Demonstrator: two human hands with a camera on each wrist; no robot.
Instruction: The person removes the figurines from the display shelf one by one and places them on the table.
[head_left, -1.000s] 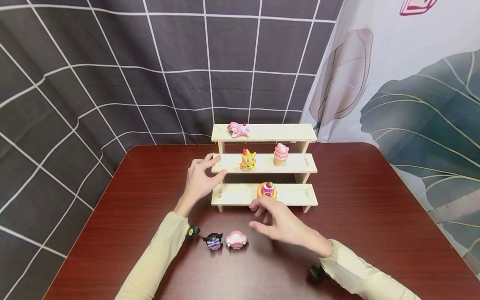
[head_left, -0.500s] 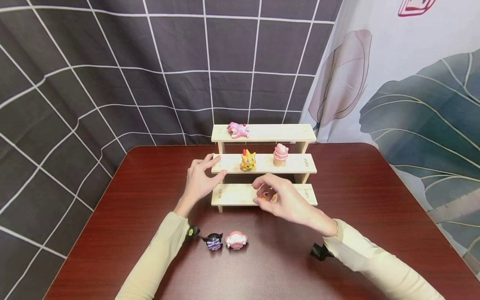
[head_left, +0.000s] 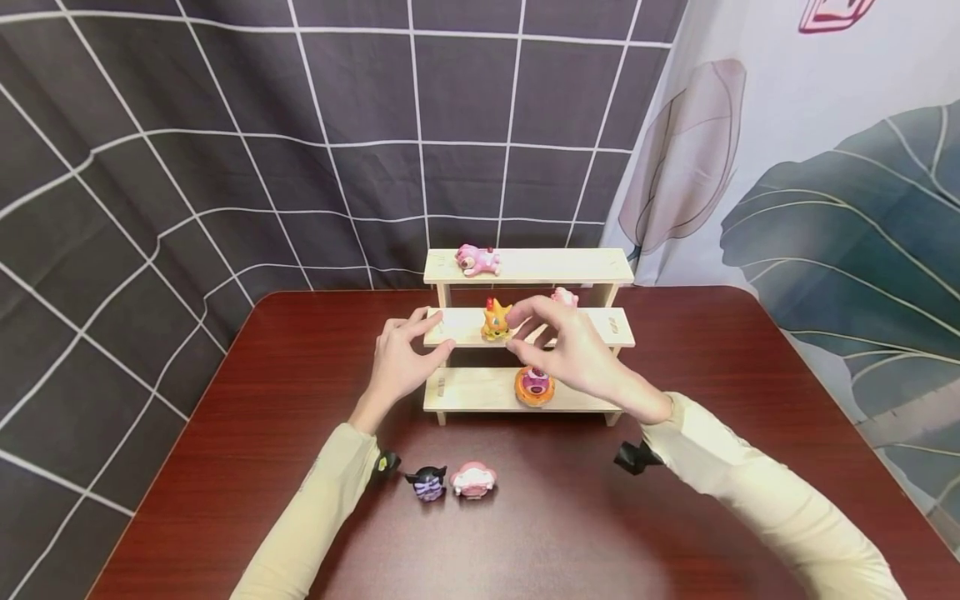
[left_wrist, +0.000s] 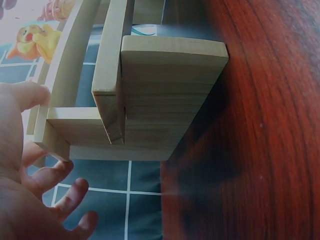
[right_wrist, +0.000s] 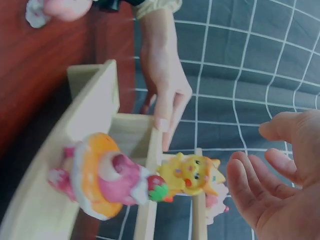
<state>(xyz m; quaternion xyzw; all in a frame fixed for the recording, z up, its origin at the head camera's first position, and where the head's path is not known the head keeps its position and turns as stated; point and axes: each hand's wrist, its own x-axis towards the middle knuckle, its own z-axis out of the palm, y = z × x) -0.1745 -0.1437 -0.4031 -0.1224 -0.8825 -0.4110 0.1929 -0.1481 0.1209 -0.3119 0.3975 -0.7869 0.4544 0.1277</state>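
Observation:
A three-step wooden display shelf [head_left: 480,392] stands on the table. My left hand [head_left: 405,354] grips the left end of its middle board between thumb and fingers. My right hand [head_left: 573,350] hovers before the middle board with curved, separated fingers. Its fingertips are close to a yellow cat-like figurine [head_left: 496,320]; in the right wrist view a gap lies between them. Behind that hand, a pink ice-cream figurine [head_left: 565,297] is mostly hidden. On the lowest board sits a pink bear figurine in an orange ring [head_left: 534,387]. A pink bear figurine [head_left: 477,260] lies on the top board.
Two more figurines stand on the table in front of the shelf: a black-and-purple one [head_left: 429,483] and a pink-and-white one [head_left: 473,480]. A dark grid-patterned curtain [head_left: 360,150] hangs behind the reddish-brown table [head_left: 300,367].
My right hand has risen from the lowest board and the ringed bear figurine to the middle board beside the yellow figurine. The left hand has stayed on the shelf's end.

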